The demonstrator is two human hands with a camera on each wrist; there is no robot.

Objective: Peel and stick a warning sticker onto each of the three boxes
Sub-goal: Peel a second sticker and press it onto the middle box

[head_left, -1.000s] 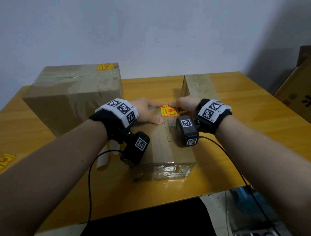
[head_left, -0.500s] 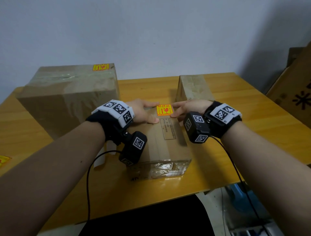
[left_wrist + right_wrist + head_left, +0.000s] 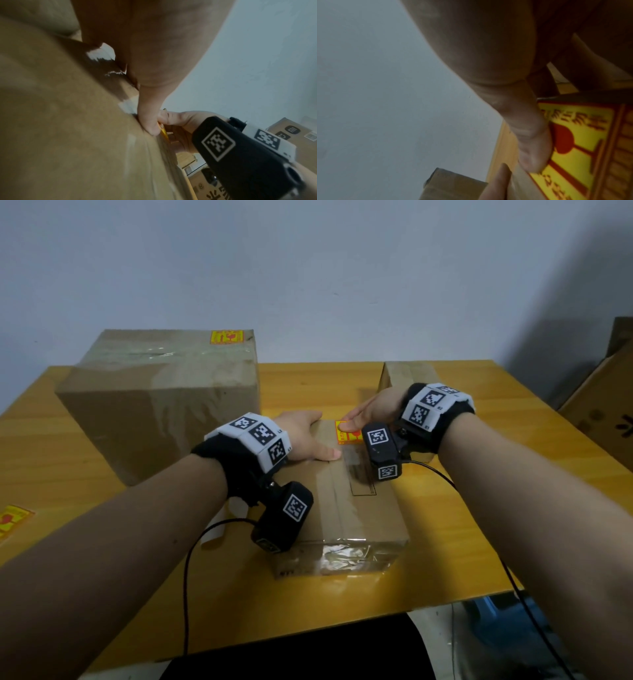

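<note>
A flat cardboard box (image 3: 352, 508) lies in the middle of the table with a yellow and red warning sticker (image 3: 352, 437) on its far end. My right hand (image 3: 368, 414) lies over that sticker with straight fingers, and its thumb (image 3: 532, 148) presses on the sticker (image 3: 573, 142). My left hand (image 3: 301, 436) rests flat on the box top just left of the sticker, thumb (image 3: 149, 121) down on the cardboard (image 3: 68, 135). A large box (image 3: 154, 405) at the left carries a sticker (image 3: 226, 337) on its top. Behind my right wrist stands a small box (image 3: 407, 373), its top partly hidden.
A yellow sticker sheet (image 3: 10, 518) lies at the table's left edge. A white strip of backing paper (image 3: 219, 529) lies under my left wrist. Cardboard cartons (image 3: 606, 412) stand off the table at the right. The table's front edge (image 3: 308, 628) is close to me.
My right hand has slid left across the sticker, from its right edge to its left part. The left hand has stayed flat on the box.
</note>
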